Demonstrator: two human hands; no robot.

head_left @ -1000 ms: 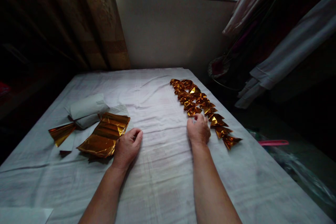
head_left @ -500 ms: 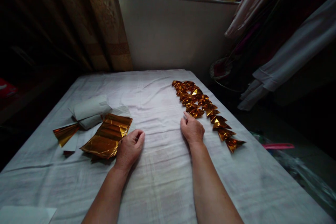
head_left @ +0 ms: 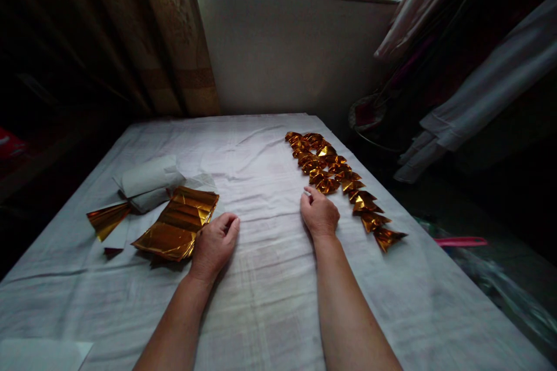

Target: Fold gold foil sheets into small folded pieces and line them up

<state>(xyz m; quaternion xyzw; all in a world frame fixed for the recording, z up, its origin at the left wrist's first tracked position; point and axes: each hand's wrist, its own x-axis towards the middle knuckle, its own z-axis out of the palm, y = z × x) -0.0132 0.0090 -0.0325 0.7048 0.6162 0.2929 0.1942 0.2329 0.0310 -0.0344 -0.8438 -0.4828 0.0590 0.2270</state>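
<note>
My left hand [head_left: 214, 244] rests on the white cloth, fingers curled, its fingertips at the near right edge of a stack of flat gold foil sheets [head_left: 178, 223]. My right hand [head_left: 319, 213] lies loosely closed just left of a row of several folded gold foil pieces [head_left: 337, 177] that runs diagonally along the cloth's right side. Its fingertips are close to the nearest piece on the left of the row; I cannot see anything between them.
A white cloth covers the table [head_left: 270, 301]. A folded white paper bundle [head_left: 148, 182] and a loose gold triangle [head_left: 107, 217] lie at the left. A white sheet [head_left: 39, 353] sits at the near left corner. Curtains and a windowsill wall stand behind; hanging clothes are at the right.
My right hand has drawn back left and toward me, away from the row of folded pieces. My left hand has stayed by the foil stack.
</note>
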